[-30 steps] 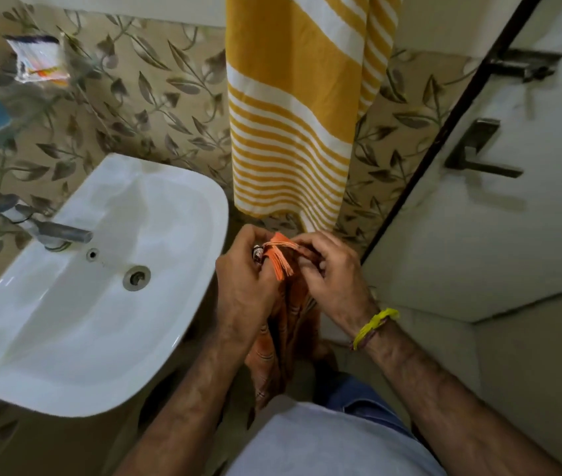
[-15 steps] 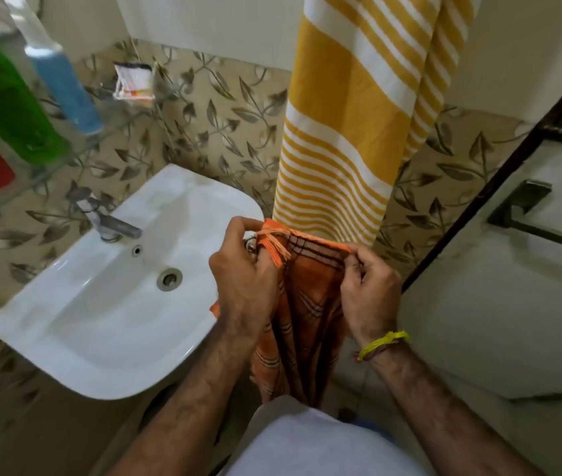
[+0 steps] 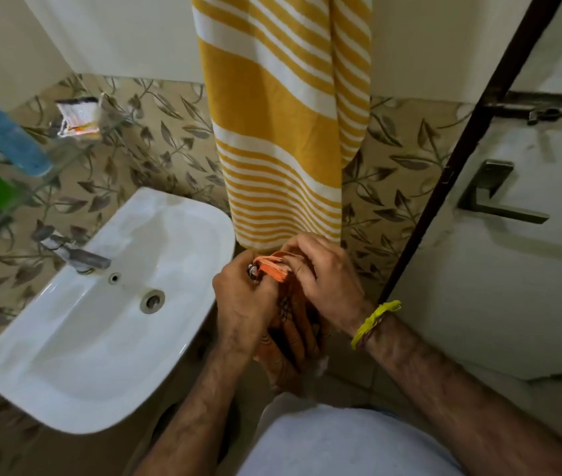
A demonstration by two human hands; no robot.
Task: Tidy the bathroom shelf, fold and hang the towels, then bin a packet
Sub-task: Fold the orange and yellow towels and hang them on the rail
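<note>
Frame centre: left hand (image 3: 245,304) and right hand (image 3: 320,286) both pinch the bunched top of one orange striped cloth towel (image 3: 274,266); long axis vertical, hanging down. One yellow-and-white striped towel (image 3: 283,132) hangs above. White ceramic basin (image 3: 101,304) left.

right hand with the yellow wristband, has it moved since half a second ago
Yes. The right hand has closed in toward the left hand, bunching the orange cloth under the hanging yellow striped towel.

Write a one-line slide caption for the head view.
Both hands, left hand and right hand, gather an orange towel beside the sink, below a hanging yellow-striped towel.
</note>
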